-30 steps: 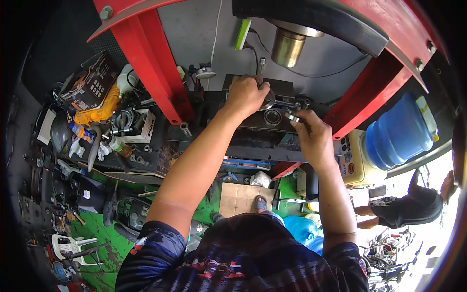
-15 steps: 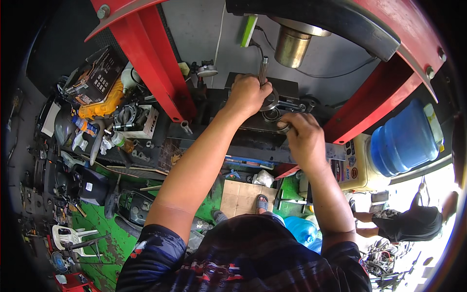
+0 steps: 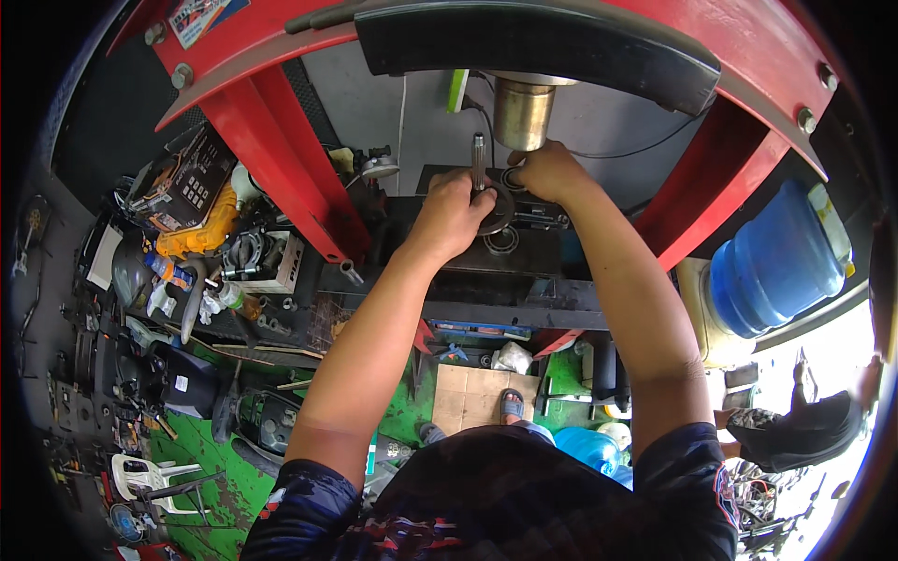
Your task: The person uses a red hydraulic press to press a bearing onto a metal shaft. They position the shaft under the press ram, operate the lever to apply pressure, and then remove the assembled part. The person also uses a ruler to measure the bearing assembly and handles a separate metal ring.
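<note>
My left hand (image 3: 449, 213) is closed around a splined metal shaft (image 3: 479, 159) that stands upright, a round disc or gear (image 3: 497, 208) at its lower end beside my fingers. Just nearer to me, a ball bearing (image 3: 502, 240) lies flat on the dark metal bed (image 3: 552, 251) of a press. My right hand (image 3: 550, 172) reaches farther back, its fingertips closed at the edge of a smaller ring-shaped part (image 3: 512, 178), probably another bearing. Directly above that hand hangs the press's cylindrical metal ram (image 3: 524, 116).
Red press posts (image 3: 281, 159) flank the bed, under a black curved bar (image 3: 538, 47). Left are a dial gauge (image 3: 379, 166), a metal sleeve (image 3: 351, 272) and a cluttered bench. A blue water jug (image 3: 774, 262) stands right; a person (image 3: 795, 432) is beyond it.
My right hand has moved from the near side of the bed to the back, by the smaller ring. The near bearing is now fully uncovered. My left hand still grips the shaft.
</note>
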`<action>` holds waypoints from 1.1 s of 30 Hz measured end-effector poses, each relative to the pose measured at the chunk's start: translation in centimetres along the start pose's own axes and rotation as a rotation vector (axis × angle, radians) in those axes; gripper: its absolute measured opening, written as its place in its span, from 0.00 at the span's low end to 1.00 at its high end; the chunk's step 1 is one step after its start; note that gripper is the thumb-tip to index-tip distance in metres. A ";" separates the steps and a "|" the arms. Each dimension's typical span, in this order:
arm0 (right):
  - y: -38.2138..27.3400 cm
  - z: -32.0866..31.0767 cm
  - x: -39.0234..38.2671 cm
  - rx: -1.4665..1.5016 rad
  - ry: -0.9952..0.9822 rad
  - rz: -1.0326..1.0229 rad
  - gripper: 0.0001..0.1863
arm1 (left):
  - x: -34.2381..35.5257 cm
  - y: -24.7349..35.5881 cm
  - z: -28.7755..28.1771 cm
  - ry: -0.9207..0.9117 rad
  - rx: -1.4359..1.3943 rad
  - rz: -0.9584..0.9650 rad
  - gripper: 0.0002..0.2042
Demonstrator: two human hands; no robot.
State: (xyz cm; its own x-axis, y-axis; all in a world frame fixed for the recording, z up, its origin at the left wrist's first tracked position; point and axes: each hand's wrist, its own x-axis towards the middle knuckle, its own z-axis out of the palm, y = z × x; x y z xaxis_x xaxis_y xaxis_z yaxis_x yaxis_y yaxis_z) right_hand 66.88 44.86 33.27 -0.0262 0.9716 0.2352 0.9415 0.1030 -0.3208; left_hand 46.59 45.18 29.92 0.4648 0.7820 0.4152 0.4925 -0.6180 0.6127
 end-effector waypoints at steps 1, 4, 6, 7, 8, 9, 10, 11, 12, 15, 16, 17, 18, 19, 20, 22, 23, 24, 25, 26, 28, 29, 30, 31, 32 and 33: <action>0.0 0.1 0.6 -0.045 -0.046 -0.011 0.14 | 0.0 0.0 0.0 -0.004 -0.029 0.001 0.13; 1.0 1.1 1.7 -0.127 -0.075 -0.056 0.13 | 0.2 0.3 -0.1 -0.012 -0.089 0.006 0.12; 1.4 1.8 1.8 -0.088 -0.049 -0.079 0.13 | 0.3 0.6 0.0 -0.006 -0.096 0.006 0.12; 1.3 2.2 1.8 -0.031 -0.032 -0.085 0.12 | 0.4 0.8 -0.1 -0.028 -0.115 -0.007 0.12; 1.4 2.4 1.6 0.025 -0.013 -0.090 0.12 | 0.5 1.0 -0.1 -0.051 -0.134 -0.020 0.12; 1.2 2.3 1.4 0.067 -0.003 -0.091 0.12 | 0.5 1.0 -0.4 -0.069 -0.149 -0.039 0.12; 1.1 2.2 1.1 0.109 0.008 -0.091 0.12 | 0.5 0.8 -0.3 -0.053 -0.137 -0.033 0.12; 1.0 2.0 0.9 0.151 0.018 -0.091 0.12 | 0.5 0.6 -0.2 -0.038 -0.125 -0.026 0.13; 0.8 1.7 0.7 0.148 0.007 -0.075 0.12 | 0.5 0.3 -0.1 -0.023 -0.116 -0.018 0.13; 0.4 1.5 0.6 0.080 -0.003 -0.083 0.13 | 0.4 -0.7 0.1 0.001 -0.095 -0.007 0.13; 0.7 1.6 0.7 0.017 0.010 -0.121 0.14 | 0.5 -0.7 0.1 -0.016 -0.104 0.011 0.13; 0.9 1.6 0.8 -0.046 0.023 -0.161 0.14 | 0.7 -0.6 0.2 -0.030 -0.110 0.029 0.13; 0.4 1.2 0.6 -0.018 -0.025 -0.140 0.15 | 0.7 -0.7 -0.1 -0.031 -0.108 0.031 0.13; 0.0 0.7 0.5 -0.018 -0.048 -0.137 0.15 | 0.6 -1.2 0.0 0.001 -0.005 0.046 0.16; 0.8 1.0 0.4 0.048 -0.007 -0.094 0.15 | 0.6 -0.5 -0.2 0.002 0.060 0.040 0.19; 2.5 0.3 -0.3 -0.144 0.044 -0.135 0.20 | -0.7 0.7 -0.1 0.256 0.138 0.128 0.21; 0.3 -0.9 -1.5 -0.195 0.033 -0.079 0.21 | -2.1 0.8 -1.0 0.361 0.130 0.137 0.20; -0.2 -1.5 -3.1 -0.023 0.152 0.054 0.21 | -3.3 1.9 -2.3 0.467 0.113 0.170 0.19; -2.3 -2.8 -5.9 0.151 0.338 -0.044 0.19 | -4.6 2.3 -3.7 0.489 0.110 0.145 0.18; -4.1 -4.1 -7.9 0.204 0.319 0.064 0.18 | -6.4 2.4 -5.3 0.507 0.104 0.121 0.18; -6.2 -4.4 -11.7 0.319 0.377 0.041 0.15 | -10.1 0.8 -7.9 0.564 0.121 -0.001 0.18; -7.6 -4.7 -13.5 0.347 0.377 0.068 0.14 | -11.5 -1.4 -8.7 0.567 0.126 -0.042 0.18; -8.6 -4.7 -15.3 0.409 0.354 0.063 0.13 | -12.6 -3.2 -9.0 0.584 0.180 -0.149 0.19; -9.4 -4.4 -16.7 0.478 0.327 0.057 0.13 | -13.9 -5.2 -9.1 0.517 0.212 -0.223 0.19; -9.8 -4.0 -17.8 0.501 0.293 0.027 0.13 | -14.6 -6.9 -9.2 0.446 0.239 -0.286 0.19; -9.9 -3.3 -18.8 0.526 0.262 0.000 0.13 | -15.0 -8.1 -8.9 0.428 0.239 -0.306 0.19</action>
State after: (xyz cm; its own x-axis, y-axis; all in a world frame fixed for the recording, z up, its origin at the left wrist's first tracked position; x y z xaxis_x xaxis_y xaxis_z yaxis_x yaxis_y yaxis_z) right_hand 59.12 24.92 35.05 0.1211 0.8934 0.4326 0.6463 0.2598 -0.7175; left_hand 29.09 39.18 24.71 -0.0392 0.8601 0.5087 0.7331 -0.3211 0.5995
